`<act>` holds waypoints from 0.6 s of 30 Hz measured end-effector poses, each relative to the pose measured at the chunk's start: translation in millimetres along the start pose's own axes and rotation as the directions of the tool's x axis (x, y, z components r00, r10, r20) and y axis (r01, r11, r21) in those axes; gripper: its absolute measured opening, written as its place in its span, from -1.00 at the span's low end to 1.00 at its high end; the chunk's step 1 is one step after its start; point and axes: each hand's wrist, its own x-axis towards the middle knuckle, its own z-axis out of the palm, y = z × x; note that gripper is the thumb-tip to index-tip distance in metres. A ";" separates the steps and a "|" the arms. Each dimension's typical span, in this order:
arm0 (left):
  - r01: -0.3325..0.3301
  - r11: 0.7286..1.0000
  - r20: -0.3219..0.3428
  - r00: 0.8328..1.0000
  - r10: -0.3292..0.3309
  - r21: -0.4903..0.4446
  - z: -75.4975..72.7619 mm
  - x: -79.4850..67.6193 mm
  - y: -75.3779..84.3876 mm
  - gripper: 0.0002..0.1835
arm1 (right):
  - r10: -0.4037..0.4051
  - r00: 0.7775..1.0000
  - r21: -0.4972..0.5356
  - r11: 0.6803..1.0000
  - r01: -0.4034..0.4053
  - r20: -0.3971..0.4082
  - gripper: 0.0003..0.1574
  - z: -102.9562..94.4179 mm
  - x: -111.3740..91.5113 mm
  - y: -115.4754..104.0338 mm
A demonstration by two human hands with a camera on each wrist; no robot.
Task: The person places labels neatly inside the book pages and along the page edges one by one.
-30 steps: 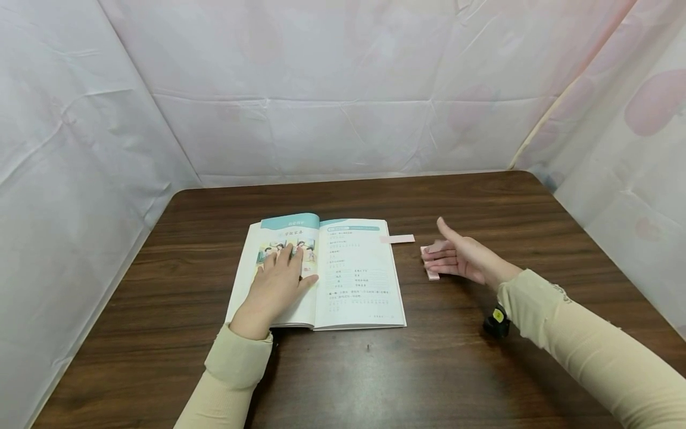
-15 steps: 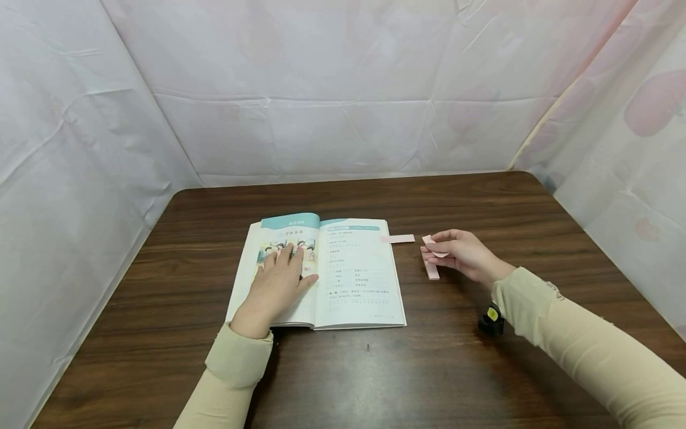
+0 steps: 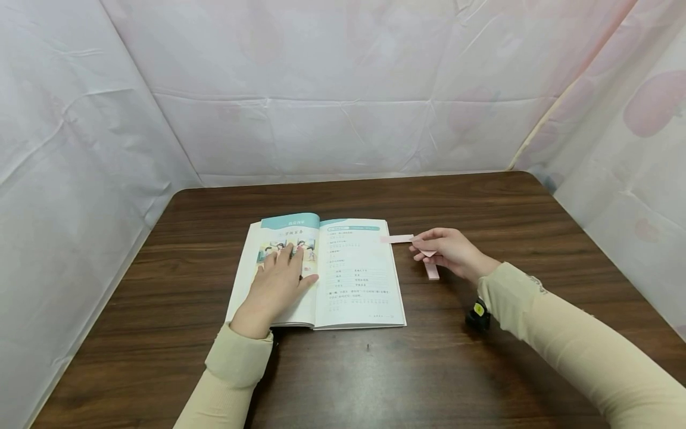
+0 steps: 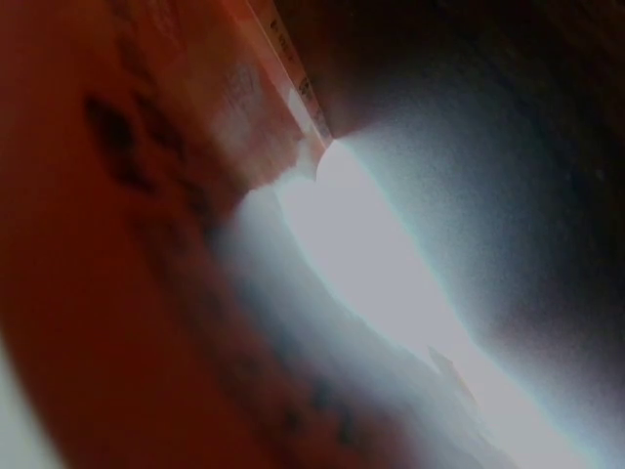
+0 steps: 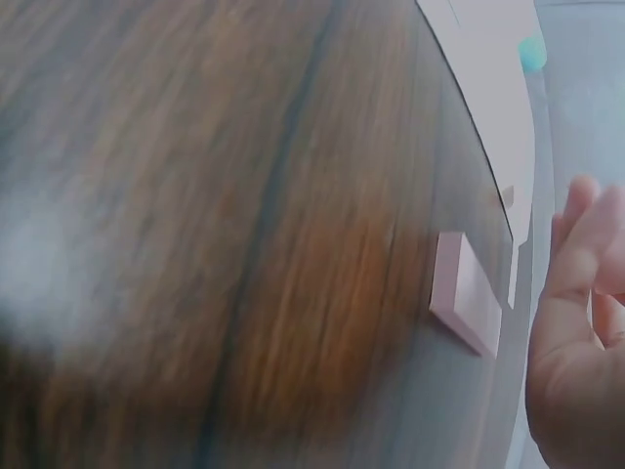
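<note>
An open book (image 3: pixel 356 286) lies on the table, its left page showing a coloured picture. My left hand (image 3: pixel 278 280) rests spread on that left page. From the right page's outer edge a pink sticky note strip (image 3: pixel 398 239) sticks out over the table. Just right of it, my right hand (image 3: pixel 450 250) pinches another pink sticky note (image 3: pixel 427 253) between thumb and fingers, fingertips right at the strip's end. Under this hand lies a pad of pink sticky notes (image 3: pixel 432 272), partly hidden in the head view; the right wrist view shows the thick pad (image 5: pixel 464 288) on the wood.
The brown wooden table (image 3: pixel 343 369) has rounded far corners. Pale sheets (image 3: pixel 343 89) hang behind it and at both sides. A black wrist camera (image 3: pixel 478 316) hangs under my right cuff. Glare and blur fill most of the left wrist view.
My right hand came off the pad with a sticky note pinched in its fingers, then moved left toward the strip in the book. My left hand has stayed put.
</note>
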 end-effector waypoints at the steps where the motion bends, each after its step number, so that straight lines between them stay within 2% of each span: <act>1: 0.002 1.000 0.002 1.000 -0.002 -0.002 0.2 -0.2 -0.1 -0.21 | 0.001 1.000 -0.013 1.000 -0.001 -0.004 -0.52 0.9 0.8 -0.2; 8: 0.012 1.000 0.006 1.000 -0.012 -0.003 -0.7 -0.6 0.8 -0.21 | 0.021 0.999 -0.037 0.999 -0.022 -0.031 -0.60 7.4 5.4 -0.4; 18: 0.015 1.000 0.004 1.000 -0.015 -0.001 -1.0 -0.3 0.8 -0.21 | 0.057 0.998 -0.061 0.996 -0.059 -0.038 -0.45 13.9 9.3 -3.8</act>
